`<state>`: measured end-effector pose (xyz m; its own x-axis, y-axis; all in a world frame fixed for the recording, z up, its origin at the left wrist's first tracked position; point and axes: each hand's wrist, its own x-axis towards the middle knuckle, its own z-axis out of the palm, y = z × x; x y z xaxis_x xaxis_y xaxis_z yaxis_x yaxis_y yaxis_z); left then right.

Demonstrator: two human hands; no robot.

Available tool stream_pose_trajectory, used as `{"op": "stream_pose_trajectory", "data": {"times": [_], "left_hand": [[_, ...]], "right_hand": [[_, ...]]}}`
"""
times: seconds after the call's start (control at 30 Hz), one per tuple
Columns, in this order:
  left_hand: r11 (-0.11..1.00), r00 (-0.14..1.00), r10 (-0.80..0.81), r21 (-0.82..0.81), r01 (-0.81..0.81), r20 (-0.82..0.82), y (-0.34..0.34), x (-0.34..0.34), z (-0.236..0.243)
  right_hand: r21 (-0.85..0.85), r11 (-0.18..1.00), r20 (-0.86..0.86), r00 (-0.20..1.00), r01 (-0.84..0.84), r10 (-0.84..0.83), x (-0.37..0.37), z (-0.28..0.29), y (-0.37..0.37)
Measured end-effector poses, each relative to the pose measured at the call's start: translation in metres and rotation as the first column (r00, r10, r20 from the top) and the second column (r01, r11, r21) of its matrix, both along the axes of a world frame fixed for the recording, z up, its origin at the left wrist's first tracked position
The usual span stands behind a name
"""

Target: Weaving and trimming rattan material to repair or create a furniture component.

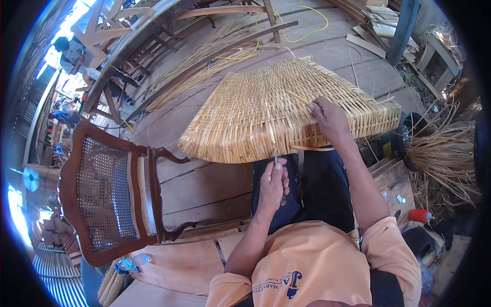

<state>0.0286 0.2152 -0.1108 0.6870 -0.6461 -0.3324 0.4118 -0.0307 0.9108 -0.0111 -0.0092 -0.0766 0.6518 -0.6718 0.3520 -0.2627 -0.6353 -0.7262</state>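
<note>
A large woven rattan panel, straw-coloured with a thick rounded near edge, rests across my lap. My left hand is closed around a slim metal tool with a dark handle; its tip meets the panel's near edge. Whether it is an awl or a screwdriver I cannot make out. On the panel's right half, my right hand has its fingers curled, pinching a pale rattan strip that lies over the weave. Another loose strip bends out along the near edge, below the right wrist.
A dark wooden chair with cane mesh stands at left. Long rattan strands lie on the plank floor beyond the panel. At right are a rattan bundle, a black bucket and a red spool-like item. Another person is far left.
</note>
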Motion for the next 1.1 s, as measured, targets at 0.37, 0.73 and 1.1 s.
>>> {"op": "stream_pose_trajectory", "data": {"times": [0.37, 0.73, 1.1], "left_hand": [[0.991, 0.999, -0.016, 0.132, 0.021, -0.038, -0.011, 0.009, 0.008], [0.891, 0.902, -0.254, 0.446, 0.078, 0.350, -0.003, 0.018, 0.020], [0.951, 0.989, -0.093, 0.303, 0.055, 0.114, -0.011, 0.012, 0.018]], "right_hand": [[0.125, 0.991, -0.034, 0.998, -0.055, 0.060, -0.004, 0.005, -0.003], [0.172, 0.964, -0.070, 0.973, -0.204, 0.219, -0.039, 0.037, 0.010], [0.305, 0.896, -0.340, 0.842, -0.323, 0.419, -0.051, 0.027, 0.030]]}}
